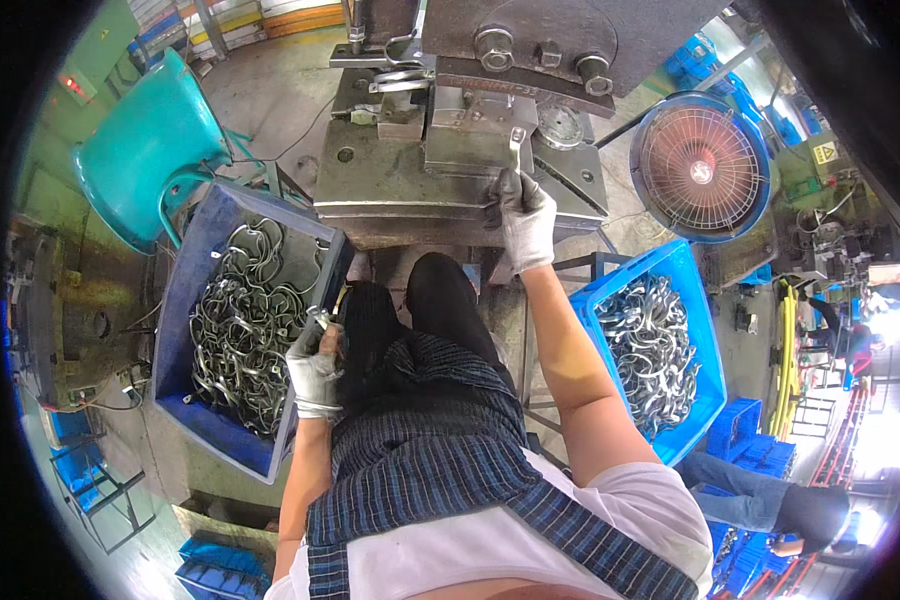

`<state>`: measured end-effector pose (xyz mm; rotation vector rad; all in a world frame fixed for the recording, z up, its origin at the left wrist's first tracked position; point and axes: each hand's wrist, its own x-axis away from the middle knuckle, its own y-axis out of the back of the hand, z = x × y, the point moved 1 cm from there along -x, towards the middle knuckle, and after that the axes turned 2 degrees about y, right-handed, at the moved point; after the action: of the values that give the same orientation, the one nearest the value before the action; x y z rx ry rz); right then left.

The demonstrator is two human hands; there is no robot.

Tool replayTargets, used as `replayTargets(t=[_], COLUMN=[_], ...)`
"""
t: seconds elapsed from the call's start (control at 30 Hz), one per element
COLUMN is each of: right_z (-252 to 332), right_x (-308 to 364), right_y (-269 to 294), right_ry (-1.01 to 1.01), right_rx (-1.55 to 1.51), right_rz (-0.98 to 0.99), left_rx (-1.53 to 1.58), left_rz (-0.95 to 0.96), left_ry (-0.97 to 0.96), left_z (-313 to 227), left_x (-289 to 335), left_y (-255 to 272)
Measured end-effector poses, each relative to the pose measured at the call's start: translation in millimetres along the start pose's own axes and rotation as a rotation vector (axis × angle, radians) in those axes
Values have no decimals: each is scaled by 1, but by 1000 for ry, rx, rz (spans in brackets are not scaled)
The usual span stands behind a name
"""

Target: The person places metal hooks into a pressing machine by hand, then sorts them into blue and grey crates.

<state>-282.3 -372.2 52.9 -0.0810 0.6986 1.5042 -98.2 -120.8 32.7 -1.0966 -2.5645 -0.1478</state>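
My right hand point(527, 218), in a white glove with dark fingertips, is closed on a bent metal strip point(516, 150). The strip's flattened end points up in front of the press's die block point(480, 140). Lower down, my left hand point(315, 372), also gloved, is closed around a curved metal piece point(319, 317); only its shiny end shows above the fingers. That hand is at the inner edge of a grey-blue crate point(185, 300), where many curved metal pieces point(250, 340) lie tangled. More metal pieces point(650, 350) fill a bright blue crate point(708, 345) on the right.
The press's heavy upper block point(540, 50) with large bolts overhangs the die. A round fan point(702, 170) stands at the right, a teal chair point(155, 150) at the left. Another person's jeans-clad leg point(745, 490) shows at the lower right.
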Motion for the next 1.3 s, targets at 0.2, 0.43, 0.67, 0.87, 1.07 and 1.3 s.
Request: replayTargets(t=[0.2, 0.43, 0.67, 0.87, 1.07, 1.3], right_z=[-1, 60, 106, 41, 8, 3], right_x=[-2, 18, 78, 37, 1, -14], right_y=[-2, 27, -18, 23, 11, 8], right_ry=[-171, 75, -2, -224, -375, -212], right_rx=[-135, 39, -77, -309, -198, -183], right_rz=[69, 301, 746, 227, 182, 142], left_rx=[99, 139, -9, -119, -220, -227], left_rz=[125, 186, 423, 151, -427, -366], left_ry=[-18, 37, -26, -180, -1109, -1002], left_z=[-3, -35, -80, -85, -155, 0], left_x=[-10, -18, -15, -14, 63, 207], left_y=[2, 0, -46, 9, 40, 617])
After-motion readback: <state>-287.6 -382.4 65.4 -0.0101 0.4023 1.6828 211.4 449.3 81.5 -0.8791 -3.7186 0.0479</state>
